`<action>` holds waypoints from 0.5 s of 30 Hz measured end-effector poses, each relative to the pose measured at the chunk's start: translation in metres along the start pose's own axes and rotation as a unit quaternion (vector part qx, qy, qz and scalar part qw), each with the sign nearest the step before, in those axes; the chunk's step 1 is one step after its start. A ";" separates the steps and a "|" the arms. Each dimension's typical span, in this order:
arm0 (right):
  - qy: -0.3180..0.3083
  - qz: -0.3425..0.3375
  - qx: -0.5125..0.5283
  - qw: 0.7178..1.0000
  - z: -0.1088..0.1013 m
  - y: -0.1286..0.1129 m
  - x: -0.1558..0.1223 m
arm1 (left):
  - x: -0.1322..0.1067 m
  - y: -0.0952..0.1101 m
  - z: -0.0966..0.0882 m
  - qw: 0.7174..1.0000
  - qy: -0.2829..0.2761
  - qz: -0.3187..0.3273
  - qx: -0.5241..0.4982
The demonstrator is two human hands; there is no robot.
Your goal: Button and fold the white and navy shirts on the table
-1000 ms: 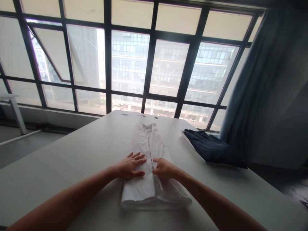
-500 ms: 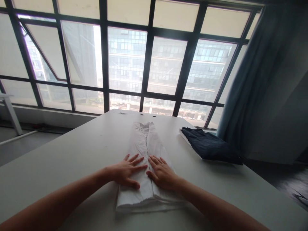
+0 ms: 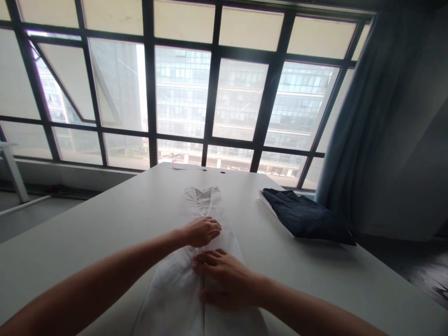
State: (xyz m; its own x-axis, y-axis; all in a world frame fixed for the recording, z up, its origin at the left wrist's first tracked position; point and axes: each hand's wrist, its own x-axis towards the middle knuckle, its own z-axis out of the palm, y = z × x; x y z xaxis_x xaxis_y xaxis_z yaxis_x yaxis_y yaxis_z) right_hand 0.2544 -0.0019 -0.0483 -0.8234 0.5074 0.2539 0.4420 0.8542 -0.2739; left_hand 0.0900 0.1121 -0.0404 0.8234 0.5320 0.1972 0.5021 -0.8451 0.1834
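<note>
A white shirt [image 3: 205, 205] lies lengthwise on a white table [image 3: 105, 210], its collar end away from me and a straight centre line running down it. Its near end passes out of view at the bottom edge. My left hand [image 3: 201, 232] rests on the shirt's middle with its fingers together, the fingertips partly hidden. Nearer to me, my right hand [image 3: 224, 280] lies on the shirt across the centre line, its fingers slightly apart. Neither hand visibly lifts the cloth.
A folded dark navy garment [image 3: 304, 218] lies on a white sheet near the table's right edge. A blue-grey curtain [image 3: 350, 116] hangs at the right, beside a large dark-framed window [image 3: 182, 93]. A white table leg [image 3: 14, 172] stands at the far left.
The shirt's folded near end has opened out toward me and now runs past the bottom of the view. My left hand has moved farther up the shirt, and my right hand has moved nearer.
</note>
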 end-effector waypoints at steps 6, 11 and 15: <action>-0.022 -0.025 -0.030 0.999 0.017 0.009 0.000 | 0.090 -0.062 0.050 0.993 -0.095 -0.040 0.049; 0.007 -0.073 -0.144 0.987 0.052 0.047 0.003 | 0.150 -0.120 0.055 0.986 -0.124 -0.110 0.033; 0.040 -0.079 -0.207 0.974 0.074 0.061 0.004 | 0.184 -0.159 0.057 0.989 -0.099 -0.109 0.011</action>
State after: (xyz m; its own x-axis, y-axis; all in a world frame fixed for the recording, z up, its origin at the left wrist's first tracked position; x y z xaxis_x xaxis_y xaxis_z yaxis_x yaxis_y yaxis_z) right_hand 0.2517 0.0434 -0.1325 -0.8692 0.3596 0.3393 0.4323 0.8858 0.1686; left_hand 0.1769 0.3414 -0.0883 0.7293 0.6831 -0.0382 0.6775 -0.7132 0.1799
